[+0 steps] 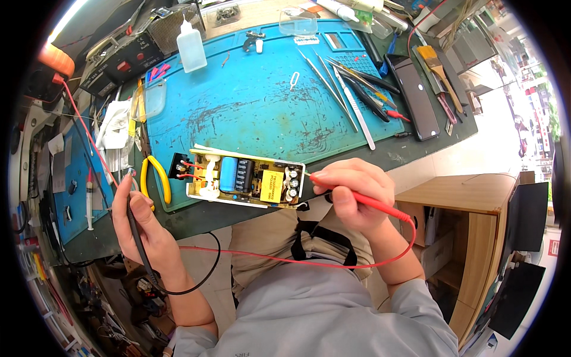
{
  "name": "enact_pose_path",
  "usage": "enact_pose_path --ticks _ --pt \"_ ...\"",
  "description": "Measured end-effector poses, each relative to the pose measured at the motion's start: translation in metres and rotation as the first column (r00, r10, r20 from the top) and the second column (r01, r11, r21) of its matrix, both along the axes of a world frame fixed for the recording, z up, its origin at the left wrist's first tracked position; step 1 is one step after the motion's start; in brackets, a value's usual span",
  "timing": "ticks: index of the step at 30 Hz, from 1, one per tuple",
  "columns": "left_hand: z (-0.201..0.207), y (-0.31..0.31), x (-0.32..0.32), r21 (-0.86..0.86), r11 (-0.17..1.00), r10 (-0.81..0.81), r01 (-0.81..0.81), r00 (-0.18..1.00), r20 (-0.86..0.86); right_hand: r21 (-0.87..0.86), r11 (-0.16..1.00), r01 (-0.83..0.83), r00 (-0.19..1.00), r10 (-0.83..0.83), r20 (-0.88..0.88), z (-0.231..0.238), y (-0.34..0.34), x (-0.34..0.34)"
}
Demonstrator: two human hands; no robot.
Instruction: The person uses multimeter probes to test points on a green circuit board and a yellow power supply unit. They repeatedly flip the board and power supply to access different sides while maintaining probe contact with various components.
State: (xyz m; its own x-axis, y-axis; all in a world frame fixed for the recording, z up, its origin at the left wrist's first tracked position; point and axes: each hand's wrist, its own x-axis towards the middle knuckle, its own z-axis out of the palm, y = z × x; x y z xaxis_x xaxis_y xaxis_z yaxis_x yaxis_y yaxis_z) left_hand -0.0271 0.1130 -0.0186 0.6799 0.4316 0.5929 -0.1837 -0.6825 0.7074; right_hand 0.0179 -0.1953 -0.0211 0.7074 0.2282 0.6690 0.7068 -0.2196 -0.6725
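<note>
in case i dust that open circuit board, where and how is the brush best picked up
The brush is probably best taken around its slim handle, coming from the near side: the handle points nearer, while the yellowish bristles lie at the far end.

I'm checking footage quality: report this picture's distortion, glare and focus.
Head view: straight edges bend toward a black border; a strip light at upper left glares white, and the far-right background is washed out; the open circuit unit and red probe look fairly sharp.
</note>
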Motion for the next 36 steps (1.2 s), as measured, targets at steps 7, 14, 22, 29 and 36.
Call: enact_pose_path --ticks 7,14,22,29,36 --pt "0.0002 0.0005 -0.0010 -0.004 1.000 0.018 -0.018 1.000 -0.009 0.113 0.992 0.062 0.993 -0.050 -0.106 0.0037 0.0055 -0.0054" --pt "0.0005 -0.0003 0.0002 0.004 1.000 0.024 -0.024 1.000 -0.009 0.070 0.995 0.070 0.997 -0.067 -0.043 0.0020 0.0061 -0.0028" --pt "-0.0001 -0.0006 -0.0010 -0.030 1.000 0.002 -0.002 1.000 -0.002 0.093 0.991 0.100 0.994 -0.097 -0.042 0.0005 0.0078 -0.0046" --pt "0.0022 -0.0032 -0.0008 -0.031 0.999 -0.018 0.018 1.000 0.012 -0.060 0.998 0.023 0.995 -0.017 0.101 -0.0019 -0.0001 0.0023" --pt "-0.0003 -0.0005 -0.0033 -0.008 1.000 -0.013 0.013 1.000 -0.006 0.057 0.996 0.067 0.998 -0.067 0.005 -0.0031 0.0018 -0.0043"
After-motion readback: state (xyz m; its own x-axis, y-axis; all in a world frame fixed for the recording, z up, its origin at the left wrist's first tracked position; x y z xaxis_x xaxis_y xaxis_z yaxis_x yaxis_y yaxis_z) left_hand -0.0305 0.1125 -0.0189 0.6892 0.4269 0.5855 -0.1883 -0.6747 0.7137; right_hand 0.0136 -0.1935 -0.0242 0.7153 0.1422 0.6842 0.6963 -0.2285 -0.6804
